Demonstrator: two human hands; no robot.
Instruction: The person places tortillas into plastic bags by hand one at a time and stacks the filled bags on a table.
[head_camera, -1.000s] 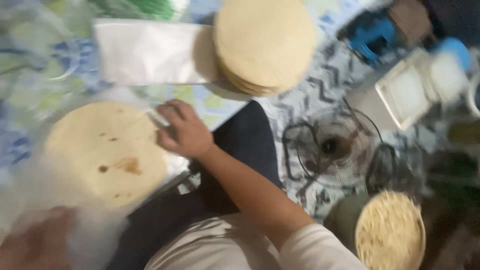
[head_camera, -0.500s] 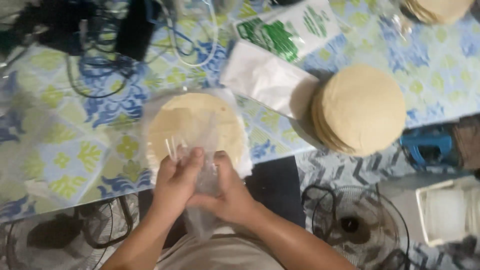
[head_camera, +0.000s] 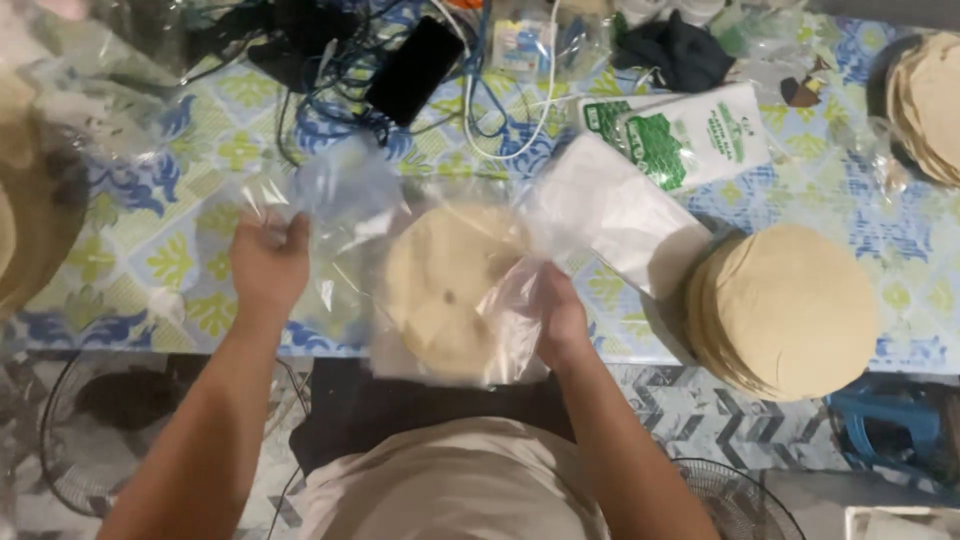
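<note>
pale tan flatbreads, blue-green floral tablecloth, black phone

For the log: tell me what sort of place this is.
Probably a home or small workshop packing flatbreads: a stack of round pale flatbreads on a blue-and-green patterned tablecloth, a pile of clear plastic bags, and tangled cables with a black phone.

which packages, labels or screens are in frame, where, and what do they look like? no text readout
Clear plastic bag: table centre-left, thin, crinkled, held open between left hand and right hand over a round flatbread.
White packet with green print: upper right of centre, flat, rectangular.
Plain white bags stack: just below that packet, flat.
Phone: top centre among cables, black rectangle, screen dark.
Small pale packet: top centre, blurred.
</note>
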